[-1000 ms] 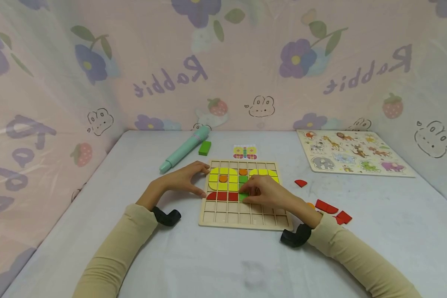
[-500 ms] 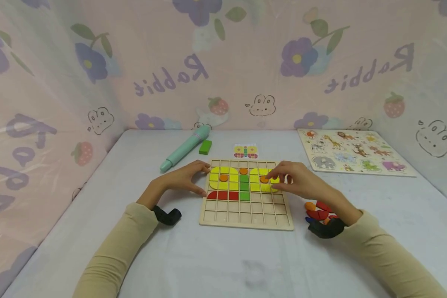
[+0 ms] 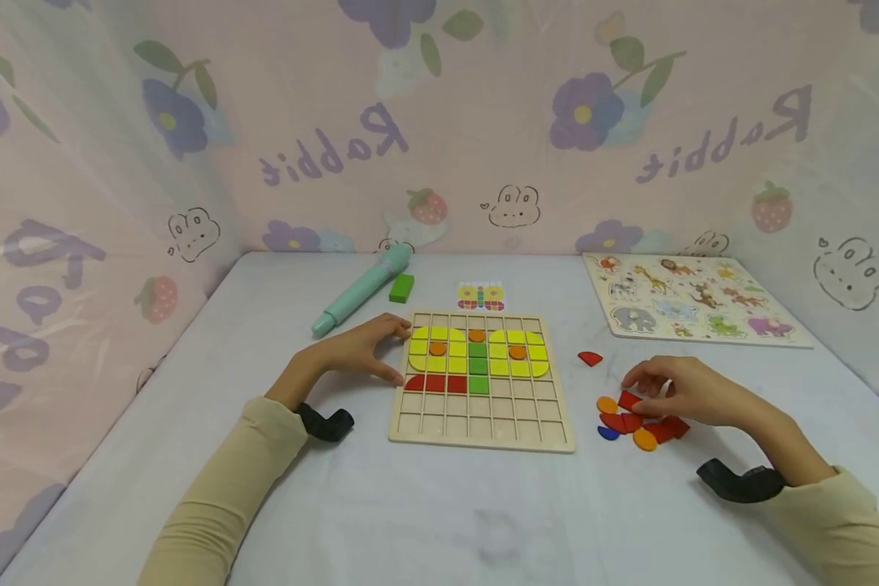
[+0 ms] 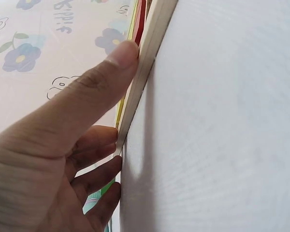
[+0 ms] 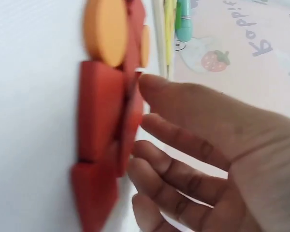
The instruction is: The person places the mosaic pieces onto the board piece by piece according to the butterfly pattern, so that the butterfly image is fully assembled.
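Note:
A square wooden grid board [image 3: 523, 419] bears yellow, orange, green and red pieces in its upper rows. My left hand [image 3: 360, 348] rests at its left edge, thumb and fingertips against the rim; the left wrist view shows the thumb [image 4: 94, 84] on the wooden edge. Right of the board, my right hand [image 3: 692, 391] is over a small pile of loose pieces. Its thumb and fingers are spread around a red piece [image 3: 630, 401], the thumb tip right at it. In the right wrist view the thumb [image 5: 183, 99] overlaps red pieces [image 5: 100, 111], with an orange disc [image 5: 106, 31] beside them.
A lone red quarter piece [image 3: 590, 358] lies between board and pile. Behind the board are a small butterfly pattern card [image 3: 481, 296], a green block [image 3: 402, 288] and a mint-green tube [image 3: 362, 291]. An animal puzzle board [image 3: 692, 297] lies at the back right.
My right hand has left the green pieces mid-board, passed over the yellow right side and come down at the loose pieces. The left hand stays at the board's edge.

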The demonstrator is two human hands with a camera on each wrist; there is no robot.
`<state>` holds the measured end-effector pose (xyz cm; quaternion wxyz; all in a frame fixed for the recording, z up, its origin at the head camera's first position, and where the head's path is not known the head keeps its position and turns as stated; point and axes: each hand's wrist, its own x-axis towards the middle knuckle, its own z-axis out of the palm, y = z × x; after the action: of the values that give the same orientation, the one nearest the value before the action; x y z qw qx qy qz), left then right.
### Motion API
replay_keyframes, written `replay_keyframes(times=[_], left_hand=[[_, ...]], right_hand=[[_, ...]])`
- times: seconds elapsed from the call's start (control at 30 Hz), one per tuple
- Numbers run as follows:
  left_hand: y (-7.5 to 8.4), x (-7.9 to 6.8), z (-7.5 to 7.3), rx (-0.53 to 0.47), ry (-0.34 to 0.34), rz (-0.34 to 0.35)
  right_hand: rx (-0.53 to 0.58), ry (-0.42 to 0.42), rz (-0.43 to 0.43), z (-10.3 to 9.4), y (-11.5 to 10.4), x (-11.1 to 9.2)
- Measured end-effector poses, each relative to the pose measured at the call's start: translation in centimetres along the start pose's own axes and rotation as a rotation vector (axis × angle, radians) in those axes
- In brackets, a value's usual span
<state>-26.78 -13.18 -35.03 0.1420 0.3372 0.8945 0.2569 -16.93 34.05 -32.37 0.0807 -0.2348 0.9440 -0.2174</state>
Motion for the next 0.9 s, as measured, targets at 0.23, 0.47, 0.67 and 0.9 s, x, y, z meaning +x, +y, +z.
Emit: replay_keyframes(times=[0.23, 0.47, 0.67, 0.9], left_hand=[[0.0, 0.1, 0.0, -0.006, 0.003, 0.001], [-0.1, 0.1, 0.1, -0.009, 0.005, 0.017], [-0.1, 0.1, 0.1, -0.005, 0.004, 0.013], [0.0, 0.0, 0.0, -0.009, 0.001, 0.009]], right_hand=[[-0.036, 0.044, 0.040, 0.8, 0.3, 0.2], [-0.103, 0.109, 0.017, 1.0, 0.6, 0.1], [-0.092, 0.131, -0.006, 0.9, 0.9, 0.4], [-0.050, 0.236, -0.048, 1.5, -1.9, 2.8]])
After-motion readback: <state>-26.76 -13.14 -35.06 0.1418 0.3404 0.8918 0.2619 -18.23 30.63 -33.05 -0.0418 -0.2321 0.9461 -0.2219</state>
